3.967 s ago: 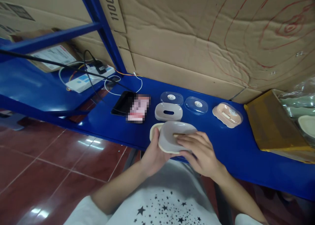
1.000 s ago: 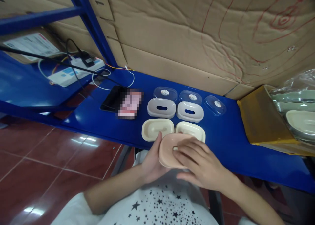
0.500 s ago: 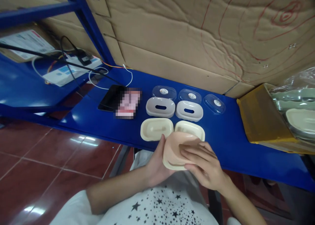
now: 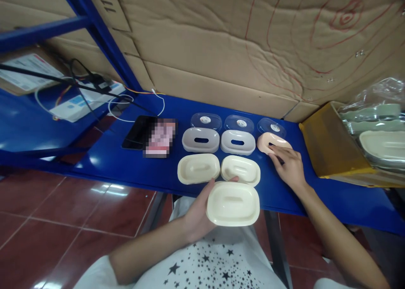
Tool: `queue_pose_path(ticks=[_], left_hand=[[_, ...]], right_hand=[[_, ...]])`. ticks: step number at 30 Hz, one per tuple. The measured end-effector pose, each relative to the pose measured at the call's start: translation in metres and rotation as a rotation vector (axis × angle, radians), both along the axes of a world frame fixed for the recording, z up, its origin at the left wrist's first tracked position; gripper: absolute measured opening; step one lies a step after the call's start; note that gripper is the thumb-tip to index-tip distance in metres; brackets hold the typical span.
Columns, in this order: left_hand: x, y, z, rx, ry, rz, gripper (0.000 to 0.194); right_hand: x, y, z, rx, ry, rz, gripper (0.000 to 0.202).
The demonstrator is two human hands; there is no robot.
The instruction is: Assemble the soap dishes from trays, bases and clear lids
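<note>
My left hand (image 4: 199, 217) grips a cream soap dish base (image 4: 233, 203) by its left side, near the table's front edge. It is an oval shallow tray with a raised bar in its middle. Over on the right, my right hand (image 4: 287, 164) has its fingers on a peach soap dish insert (image 4: 274, 139) with a slot, standing on the table. Left of it are two white slotted inserts (image 4: 200, 146) (image 4: 238, 148) side by side. In front of those lie two more cream bases (image 4: 198, 169) (image 4: 245, 178).
Three clear oval lids (image 4: 205, 121) with round stickers lie in a row at the back. A dark tablet or phone (image 4: 136, 133) lies at the left beside a pixelated pink item. An open cardboard box (image 4: 319, 149) with wrapped dishes stands at the right. Cables cross the far left.
The peach insert has come off the cream base in my left hand. My right hand has carried it right and back to the table, in front of the third clear lid.
</note>
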State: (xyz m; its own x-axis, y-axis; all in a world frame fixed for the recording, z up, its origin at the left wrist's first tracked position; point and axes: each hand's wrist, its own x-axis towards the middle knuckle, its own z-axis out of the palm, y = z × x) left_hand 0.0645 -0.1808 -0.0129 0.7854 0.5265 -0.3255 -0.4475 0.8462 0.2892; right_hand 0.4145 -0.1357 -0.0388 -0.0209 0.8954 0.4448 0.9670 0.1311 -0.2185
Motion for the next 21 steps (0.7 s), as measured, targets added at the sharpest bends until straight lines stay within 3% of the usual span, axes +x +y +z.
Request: queue_pose_path(ticks=[6, 11, 15, 18, 21], left_hand=[[0.002, 0.002, 0.0, 0.002, 0.037, -0.002, 0.068], [0.002, 0.0, 0.001, 0.012, 0.071, -0.027, 0.072], [-0.001, 0.0, 0.007, 0.034, 0.134, -0.005, 0.068], [-0.003, 0.003, 0.01, 0.044, 0.145, 0.006, 0.067], [-0.005, 0.006, 0.009, 0.044, 0.114, -0.001, 0.07]], right_hand=[[0.005, 0.006, 0.01, -0.048, -0.033, 0.112, 0.037], [0.018, 0.073, 0.03, -0.059, 0.021, -0.075, 0.047], [0.038, 0.129, 0.032, -0.174, 0.033, -0.139, 0.035], [0.047, 0.142, 0.028, -0.224, 0.035, -0.147, 0.039], [0.05, 0.138, 0.027, -0.234, 0.017, -0.12, 0.042]])
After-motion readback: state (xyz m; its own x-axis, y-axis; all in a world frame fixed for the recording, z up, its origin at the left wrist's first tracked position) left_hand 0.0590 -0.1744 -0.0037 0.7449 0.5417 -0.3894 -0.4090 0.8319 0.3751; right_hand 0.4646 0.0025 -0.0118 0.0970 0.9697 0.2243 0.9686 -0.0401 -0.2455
